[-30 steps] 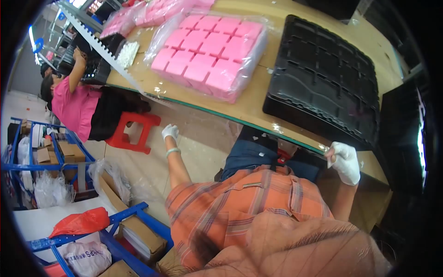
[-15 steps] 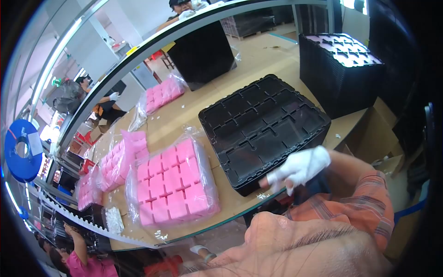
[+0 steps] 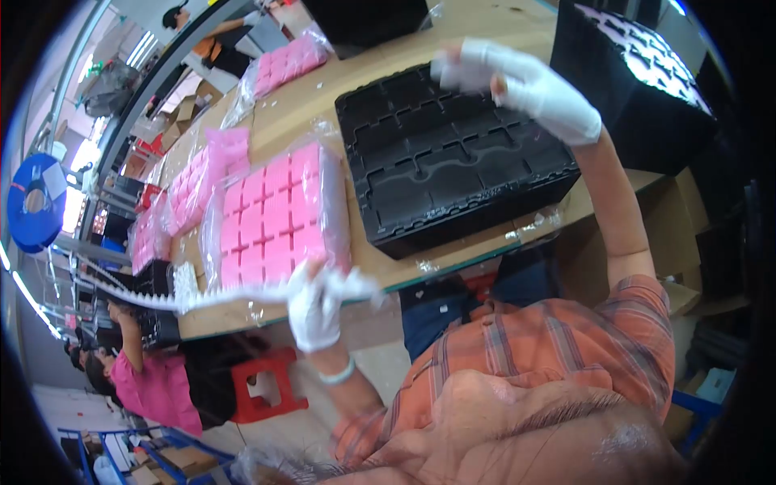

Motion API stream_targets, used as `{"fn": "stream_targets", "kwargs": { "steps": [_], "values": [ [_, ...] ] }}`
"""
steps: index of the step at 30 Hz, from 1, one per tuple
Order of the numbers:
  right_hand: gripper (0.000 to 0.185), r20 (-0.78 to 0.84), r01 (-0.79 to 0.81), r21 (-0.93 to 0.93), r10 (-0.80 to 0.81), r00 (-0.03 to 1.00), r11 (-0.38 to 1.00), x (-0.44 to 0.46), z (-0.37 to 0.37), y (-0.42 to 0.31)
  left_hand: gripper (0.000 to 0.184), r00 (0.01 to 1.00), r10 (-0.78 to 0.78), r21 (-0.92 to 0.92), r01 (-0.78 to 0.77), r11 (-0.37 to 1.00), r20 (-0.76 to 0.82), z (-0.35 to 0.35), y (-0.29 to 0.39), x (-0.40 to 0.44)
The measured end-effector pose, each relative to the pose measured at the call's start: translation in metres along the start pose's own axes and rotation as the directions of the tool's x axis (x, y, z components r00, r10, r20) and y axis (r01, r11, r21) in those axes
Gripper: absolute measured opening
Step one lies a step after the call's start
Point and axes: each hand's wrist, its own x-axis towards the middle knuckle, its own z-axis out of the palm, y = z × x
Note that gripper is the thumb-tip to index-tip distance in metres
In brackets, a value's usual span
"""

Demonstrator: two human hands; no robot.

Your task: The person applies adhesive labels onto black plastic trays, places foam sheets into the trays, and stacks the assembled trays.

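A white toothed strip crosses the table's front left edge, and my gloved left hand is closed round it near its blurred right end. Beside that hand lies a block of pink pieces in clear plastic. My gloved right hand, fingers spread and partly blurred, is over the back right part of a stack of black compartment trays. It holds nothing that I can see; whether it touches the tray I cannot tell.
More wrapped pink blocks lie to the left, near a blue reel. A tall black tray stack stands at the back right. Below left, a person in pink is near a red stool. Another person is farther back.
My left hand has come up to the table edge and taken hold of the strip. My right hand has moved from the front edge to above the back of the black trays. The view has shifted.
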Motion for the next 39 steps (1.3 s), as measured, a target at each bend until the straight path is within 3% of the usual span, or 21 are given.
{"fn": "stream_targets", "kwargs": {
  "steps": [1,2,4,6,8,10,12,14,17,19,20,22,24,26,28,29,31,32,34,37,39],
  "values": [
    [0.065,0.111,-0.101,0.08,0.091,0.99,0.992,-0.009,0.016,-0.007,0.025,0.997,0.06,0.193,-0.066,0.979,0.038,0.028,0.013,0.016],
    [0.064,0.231,-0.204,0.144,0.167,0.958,0.968,-0.017,0.031,-0.014,0.028,0.98,-0.159,0.049,0.154,0.987,0.121,0.048,0.029,0.029],
    [0.059,0.128,0.038,-0.229,-0.009,0.992,0.973,-0.031,0.068,-0.002,0.025,0.958,-0.183,-0.272,0.242,0.932,0.223,0.09,0.033,0.047],
    [0.053,0.058,0.046,-0.259,-0.032,0.998,0.965,-0.039,0.089,0.0,0.03,0.973,-0.105,-0.196,0.146,0.97,0.204,0.116,0.025,0.059],
    [0.039,-0.009,-0.173,-0.07,0.173,0.985,0.983,-0.041,0.099,-0.001,0.032,0.983,-0.067,-0.222,0.104,0.97,0.171,0.134,0.022,0.063],
    [0.03,-0.051,-0.217,0.002,0.217,0.975,0.976,-0.039,0.097,-0.001,0.028,0.985,-0.055,-0.215,0.091,0.972,0.166,0.141,0.023,0.063],
    [0.021,-0.047,-0.404,0.242,0.426,0.903,0.882,-0.036,0.097,-0.006,0.024,0.992,-0.02,-0.147,0.038,0.988,0.122,0.145,0.032,0.06],
    [0.007,-0.049,-0.41,0.279,0.439,0.897,0.868,-0.035,0.097,-0.002,0.024,0.991,-0.039,-0.164,0.059,0.985,0.125,0.146,0.033,0.06],
    [0.006,-0.075,-0.366,0.255,0.396,0.915,0.895,-0.038,0.095,0.0,0.025,0.995,-0.045,-0.114,0.056,0.992,0.093,0.144,0.031,0.06],
    [0.007,-0.079,-0.355,0.195,0.376,0.923,0.914,-0.038,0.096,-0.006,0.027,0.976,-0.125,-0.154,0.153,0.976,0.178,0.133,0.034,0.055],
    [0.009,-0.062,-0.29,0.239,0.313,0.948,0.927,-0.042,0.099,-0.015,0.028,0.965,-0.156,-0.173,0.195,0.966,0.212,0.126,0.035,0.051],
    [0.012,0.098,-0.049,0.026,0.046,0.994,0.998,-0.043,0.101,-0.043,0.036,0.931,-0.176,-0.056,0.204,0.977,0.32,0.115,0.038,0.043],
    [0.017,0.127,0.057,-0.08,-0.047,0.991,0.995,-0.037,0.112,-0.052,0.037,0.904,-0.23,-0.042,0.262,0.964,0.361,0.116,0.035,0.037],
    [0.018,0.121,-0.032,-0.079,0.041,0.992,0.996,-0.021,0.117,-0.029,0.039,0.893,-0.309,0.003,0.326,0.945,0.327,0.119,0.036,0.03],
    [0.016,0.16,-0.49,0.293,0.463,0.872,0.821,0.001,0.12,-0.006,0.04,0.998,0.042,0.262,-0.055,0.963,0.056,0.097,0.0,0.032],
    [0.016,0.107,-0.439,0.084,0.43,0.897,0.895,0.011,0.121,0.009,0.042,0.994,-0.09,0.201,0.101,0.974,-0.065,0.095,0.024,0.028],
    [0.015,0.074,-0.328,-0.198,0.347,0.935,0.924,0.026,0.13,0.034,0.043,0.984,-0.154,0.033,0.158,0.987,-0.089,0.072,0.024,0.027],
    [0.014,0.067,-0.356,-0.226,0.379,0.923,0.907,0.033,0.138,0.043,0.044,0.978,-0.187,-0.01,0.187,0.982,-0.087,0.064,0.02,0.029],
    [0.013,0.019,-0.204,-0.598,0.268,0.963,0.776,0.039,0.154,0.055,0.043,0.972,-0.216,-0.015,0.216,0.976,-0.093,0.06,0.018,0.032],
    [0.011,0.067,-0.181,-0.697,0.315,0.947,0.694,0.043,0.157,0.059,0.043,0.972,-0.215,-0.036,0.212,0.977,-0.095,0.053,0.013,0.037],
    [0.007,0.115,-0.194,-0.62,0.333,0.936,0.76,0.045,0.148,0.059,0.042,0.974,-0.206,-0.045,0.202,0.978,-0.094,0.049,0.009,0.038]
  ]
}}
